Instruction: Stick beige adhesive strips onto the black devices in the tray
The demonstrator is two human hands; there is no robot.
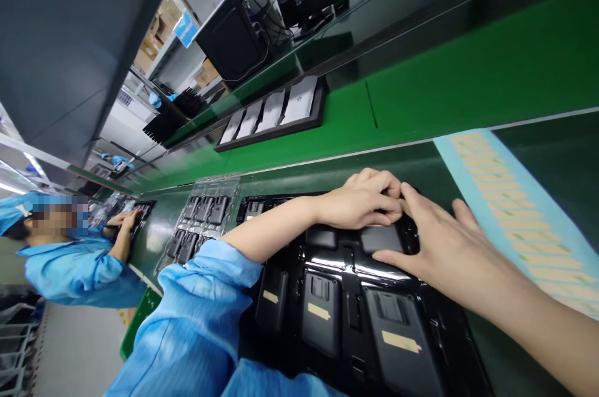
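Observation:
My left hand [367,200] reaches over a black tray [456,338], its fingers bent and pressed together at the tray's far side. Whatever may be between those fingertips is hidden. Meeting it from the right, my right hand [440,231] has its index finger at the left fingertips. Its thumb stretches apart across a black plastic casing [381,239], which both hands partly cover. Closer to me in the tray lie more black casings [405,316], each with a tan adhesive strip [401,341] on it.
Right of the tray lies a light-blue backing sheet [472,166] with rows of tan strips. Leftward is a clear blister tray [234,188] of black parts. A dark tray [321,116] with white papers sits behind on the green surface. A co-worker [88,259] works farther left.

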